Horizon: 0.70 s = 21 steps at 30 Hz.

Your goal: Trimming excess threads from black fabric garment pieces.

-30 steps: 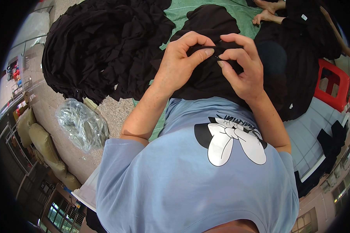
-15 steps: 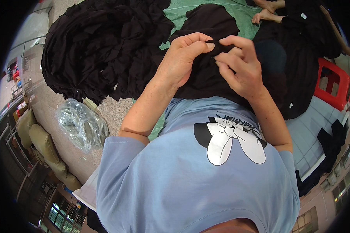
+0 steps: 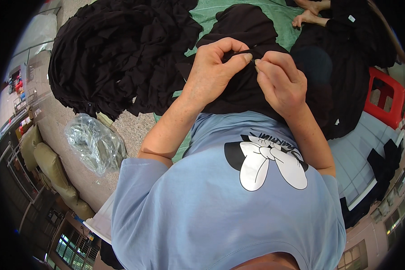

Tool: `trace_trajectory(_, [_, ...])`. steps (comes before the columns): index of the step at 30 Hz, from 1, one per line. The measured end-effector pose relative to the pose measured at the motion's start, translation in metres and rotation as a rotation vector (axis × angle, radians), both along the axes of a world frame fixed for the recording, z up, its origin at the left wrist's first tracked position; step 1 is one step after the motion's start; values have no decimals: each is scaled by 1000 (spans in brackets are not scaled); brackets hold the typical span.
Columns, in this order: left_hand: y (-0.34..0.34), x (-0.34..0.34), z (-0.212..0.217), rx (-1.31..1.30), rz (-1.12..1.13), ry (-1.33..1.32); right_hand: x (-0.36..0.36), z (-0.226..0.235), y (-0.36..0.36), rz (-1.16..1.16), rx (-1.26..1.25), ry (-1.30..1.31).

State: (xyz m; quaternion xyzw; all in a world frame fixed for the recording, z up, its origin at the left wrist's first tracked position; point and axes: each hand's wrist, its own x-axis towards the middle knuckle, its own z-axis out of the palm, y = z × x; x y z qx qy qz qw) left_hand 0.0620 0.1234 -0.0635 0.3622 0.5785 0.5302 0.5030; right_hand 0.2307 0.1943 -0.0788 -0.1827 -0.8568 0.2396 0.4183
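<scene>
Black cloth [image 3: 238, 92] lies gathered over my lap. A fold of it is pinched between the thumb and forefinger of my left hand [image 3: 216, 69]. Close beside those fingertips, my right hand [image 3: 283, 81] is closed, its thumb and forefinger pressed together against the cloth's edge. Whatever sits in that right pinch is too small to make out. The two hands' fingertips are almost touching above the lap.
A big heap of black cloth [image 3: 117, 58] lies to the left. More black cloth [image 3: 333, 85] spreads on the right, near a red plastic stool [image 3: 387, 96] and another person's bare feet [image 3: 308, 18]. A clear plastic bag [image 3: 96, 144] lies on the floor; green sheeting [image 3: 207, 11] shows beyond.
My right hand has shifted slightly down and right, and its spread fingers have curled into a tight pinch. My left hand has moved slightly right, still pinching the black cloth.
</scene>
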Motion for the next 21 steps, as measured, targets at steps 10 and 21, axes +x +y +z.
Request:
trace_trajectory(10, [1, -12, 1, 0, -163, 208, 2, -1, 2, 10, 122, -100])
trace_trajectory(21, [10, -21, 8, 192, -264, 360, -3, 10, 11, 51, -170, -9])
